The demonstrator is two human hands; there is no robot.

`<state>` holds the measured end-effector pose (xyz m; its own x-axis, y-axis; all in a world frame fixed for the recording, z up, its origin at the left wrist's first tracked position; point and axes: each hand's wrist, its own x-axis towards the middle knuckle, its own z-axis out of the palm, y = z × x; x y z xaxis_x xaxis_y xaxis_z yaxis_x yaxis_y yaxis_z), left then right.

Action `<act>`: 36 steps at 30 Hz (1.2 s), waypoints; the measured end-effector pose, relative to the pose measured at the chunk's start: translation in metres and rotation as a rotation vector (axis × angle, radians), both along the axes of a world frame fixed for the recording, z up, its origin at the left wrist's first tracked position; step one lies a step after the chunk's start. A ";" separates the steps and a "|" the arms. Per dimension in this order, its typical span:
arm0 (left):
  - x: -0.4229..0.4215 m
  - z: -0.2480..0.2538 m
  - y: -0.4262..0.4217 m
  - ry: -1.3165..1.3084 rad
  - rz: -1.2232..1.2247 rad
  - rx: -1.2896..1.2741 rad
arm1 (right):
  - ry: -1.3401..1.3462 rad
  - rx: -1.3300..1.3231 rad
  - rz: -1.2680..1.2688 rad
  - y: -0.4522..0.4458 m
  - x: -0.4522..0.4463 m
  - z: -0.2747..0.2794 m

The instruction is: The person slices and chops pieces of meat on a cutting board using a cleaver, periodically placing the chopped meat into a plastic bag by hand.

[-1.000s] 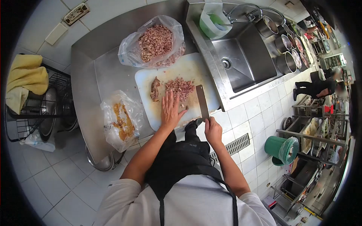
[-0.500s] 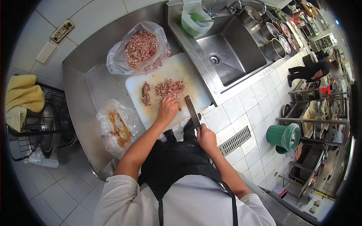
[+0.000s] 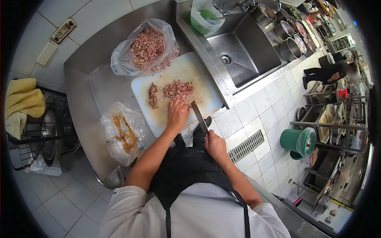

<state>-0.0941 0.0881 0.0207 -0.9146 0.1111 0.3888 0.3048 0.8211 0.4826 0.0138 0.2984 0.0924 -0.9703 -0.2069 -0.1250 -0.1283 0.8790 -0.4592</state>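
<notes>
My right hand [image 3: 216, 146] is closed round the handle of a knife [image 3: 199, 118], whose long blade points up and left. The blade's tip end is close to the fingers of my left hand [image 3: 178, 114]. That hand rests on a white cutting board [image 3: 206, 85], its fingers bent and pressed together; whatever lies under them is hidden. Just beyond the fingertips sits a pile of chopped reddish meat [image 3: 178, 90]. A longer uncut strip of meat [image 3: 153, 95] lies to the left of the pile.
Behind the board stands an open plastic bag of diced meat [image 3: 147, 47]. A stained plastic bag [image 3: 126, 135] lies on the steel counter at left. The sink [image 3: 246, 51] adjoins on the right, with metal pots [image 3: 289, 50] beyond. A green bin [image 3: 297, 142] and another person [image 3: 329, 74] are farther right.
The knife has shifted slightly left, bringing its blade nearer my left hand. My left hand stays by the pile with its fingers bent. The whole view has moved a little.
</notes>
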 end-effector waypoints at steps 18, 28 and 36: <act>0.001 -0.002 -0.001 -0.022 0.025 -0.018 | -0.029 0.056 0.088 -0.003 -0.020 -0.007; 0.001 0.001 0.001 -0.049 0.033 -0.037 | 0.021 0.004 0.087 -0.015 -0.042 -0.034; 0.011 0.010 -0.022 0.031 0.229 0.158 | 0.004 0.044 0.019 0.007 -0.047 -0.012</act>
<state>-0.0834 0.0659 0.0303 -0.8961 -0.1620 0.4133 0.1364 0.7855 0.6037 -0.0331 0.3055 0.0808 -0.9667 -0.2201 -0.1303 -0.1474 0.8955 -0.4199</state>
